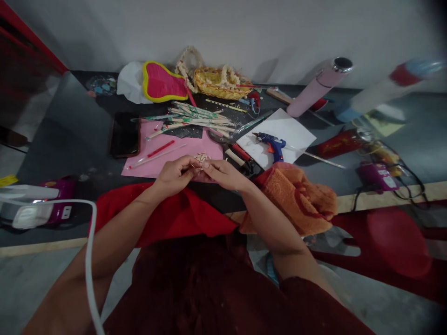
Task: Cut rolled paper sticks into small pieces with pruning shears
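Over the front part of a pink sheet (160, 163), my left hand (174, 177) and my right hand (225, 173) meet. Between their fingertips is a small round cluster of pale beads or pieces (201, 157); its exact kind is too small to tell. Both hands are closed in a pinch at its near edge, thumbs close together. Just beyond lie several wooden chopsticks in printed wrappers (199, 118). A red stick (160, 149) rests on the pink sheet left of my hands. To the right, a blue glue gun (274, 145) lies on white paper (295, 130).
A phone (125, 135) lies at left. Behind are a yellow basket (213, 83) and a pink-and-yellow fan-shaped piece (164, 83). A pink flask (319, 88) stands right. Red cloth (167, 218) and an orange towel (300, 200) cover the front edge. A white cable (91, 256) hangs left.
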Motion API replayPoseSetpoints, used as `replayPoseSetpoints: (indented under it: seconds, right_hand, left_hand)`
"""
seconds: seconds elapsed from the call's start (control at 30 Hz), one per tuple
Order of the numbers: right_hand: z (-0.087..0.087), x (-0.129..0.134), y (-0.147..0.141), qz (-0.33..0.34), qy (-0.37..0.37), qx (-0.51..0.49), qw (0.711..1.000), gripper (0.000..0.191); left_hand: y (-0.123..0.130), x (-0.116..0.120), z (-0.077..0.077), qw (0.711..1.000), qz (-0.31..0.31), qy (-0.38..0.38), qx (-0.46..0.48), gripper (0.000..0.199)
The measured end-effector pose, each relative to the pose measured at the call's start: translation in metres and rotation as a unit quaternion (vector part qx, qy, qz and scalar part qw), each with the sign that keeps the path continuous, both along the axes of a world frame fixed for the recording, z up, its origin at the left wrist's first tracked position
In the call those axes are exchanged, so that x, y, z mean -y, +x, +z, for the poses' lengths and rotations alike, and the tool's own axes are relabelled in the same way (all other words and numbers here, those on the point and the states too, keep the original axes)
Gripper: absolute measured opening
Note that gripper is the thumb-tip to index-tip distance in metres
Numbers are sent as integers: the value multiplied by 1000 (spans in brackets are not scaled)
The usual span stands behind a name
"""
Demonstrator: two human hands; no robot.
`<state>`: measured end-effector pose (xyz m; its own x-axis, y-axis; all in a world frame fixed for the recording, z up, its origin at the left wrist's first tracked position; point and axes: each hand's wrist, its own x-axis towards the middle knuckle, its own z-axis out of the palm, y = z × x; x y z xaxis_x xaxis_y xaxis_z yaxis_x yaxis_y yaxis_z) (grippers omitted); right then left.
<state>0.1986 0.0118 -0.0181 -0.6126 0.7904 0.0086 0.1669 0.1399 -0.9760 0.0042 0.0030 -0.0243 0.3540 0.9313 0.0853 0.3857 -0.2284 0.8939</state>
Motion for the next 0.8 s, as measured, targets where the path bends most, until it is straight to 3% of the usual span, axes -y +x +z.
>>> replayPoseSetpoints:
  seconds: [0.07,0.2,0.47,0.67,0.8]
  right_hand:
    - [-2,-1,-1,20,-42,-19,999,47]
    - [-4,-2,-2,42,-43,-22,998,45]
    - [-3,5,-9,-18,-91,-85,992,46]
    - [-8,8,-13,-14,-145,-141,979,44]
    - [-3,9,-15,-42,-104,-110,988,47]
  left_hand:
    - [0,0,-1,1000,-10,-7,5,15]
    - [-1,0,-1,1000,-22,-15,-4,12]
    - [0,7,12,1000,10,28,9,22]
    - [1,11,16,998,23,33,41,27]
    - [2,9,13,999,19,21,40,24]
